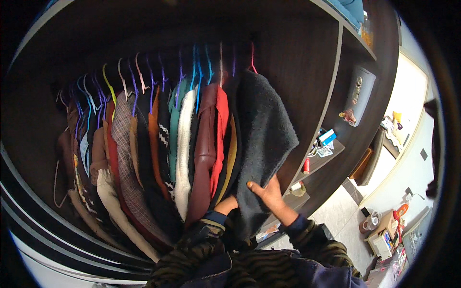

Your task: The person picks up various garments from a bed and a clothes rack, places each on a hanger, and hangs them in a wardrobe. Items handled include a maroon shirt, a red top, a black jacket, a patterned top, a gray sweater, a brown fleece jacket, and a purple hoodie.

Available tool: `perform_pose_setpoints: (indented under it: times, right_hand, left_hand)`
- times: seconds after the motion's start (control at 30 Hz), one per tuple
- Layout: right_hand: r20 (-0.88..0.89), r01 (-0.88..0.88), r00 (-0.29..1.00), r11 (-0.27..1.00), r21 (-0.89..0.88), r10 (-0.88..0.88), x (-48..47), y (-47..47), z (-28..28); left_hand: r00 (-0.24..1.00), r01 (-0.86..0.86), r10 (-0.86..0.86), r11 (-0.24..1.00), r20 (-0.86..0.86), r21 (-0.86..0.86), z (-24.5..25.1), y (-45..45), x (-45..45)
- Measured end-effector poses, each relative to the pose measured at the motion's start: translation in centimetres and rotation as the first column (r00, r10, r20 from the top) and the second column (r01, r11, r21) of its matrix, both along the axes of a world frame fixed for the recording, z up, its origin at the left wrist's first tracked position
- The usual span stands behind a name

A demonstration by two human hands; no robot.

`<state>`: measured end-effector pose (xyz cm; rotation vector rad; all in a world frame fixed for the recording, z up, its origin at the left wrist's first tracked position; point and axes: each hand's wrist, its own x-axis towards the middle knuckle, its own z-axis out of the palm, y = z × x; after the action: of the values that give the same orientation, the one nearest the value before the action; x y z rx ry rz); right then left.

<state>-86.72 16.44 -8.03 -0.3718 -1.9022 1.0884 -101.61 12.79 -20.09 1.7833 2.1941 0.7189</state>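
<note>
A dark grey fuzzy garment (pixel 264 133) hangs from a pink hanger (pixel 253 59) at the right end of a row of clothes. My right hand (pixel 271 193) grips its right edge, thumb on the front and fingers behind. My left hand (pixel 227 206) reaches to its left edge; the fingers are hidden by the cloth. Just left of it hang a mustard garment (pixel 230 154), a red garment (pixel 221 133), a maroon leather-like jacket (pixel 206 154) and a white fuzzy garment (pixel 185 154).
More clothes, among them a plaid garment (pixel 126 133), hang further left in the dark wooden wardrobe. Right of a divider (pixel 333 82), shelves hold a blue box (pixel 327 137), a red tube (pixel 306 166) and papers. A small cabinet (pixel 382 237) stands on the floor at the lower right.
</note>
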Motion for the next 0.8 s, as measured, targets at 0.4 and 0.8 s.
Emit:
perform_pose_setpoints:
  times: [0.4,0.8]
  right_hand:
    - [0.357,0.415,0.83,0.902,0.119,-0.429,-11.9,6.2,-10.9]
    - [0.331,-0.196,0.819,0.771,-0.606,0.468,-2.3,7.2,-19.3]
  left_hand:
    - [0.83,0.0,-0.248,0.896,-0.5,-0.445,-4.9,-3.5,3.7]
    - [0.792,0.382,-0.329,0.924,0.514,0.002,6.4,-22.5,12.1]
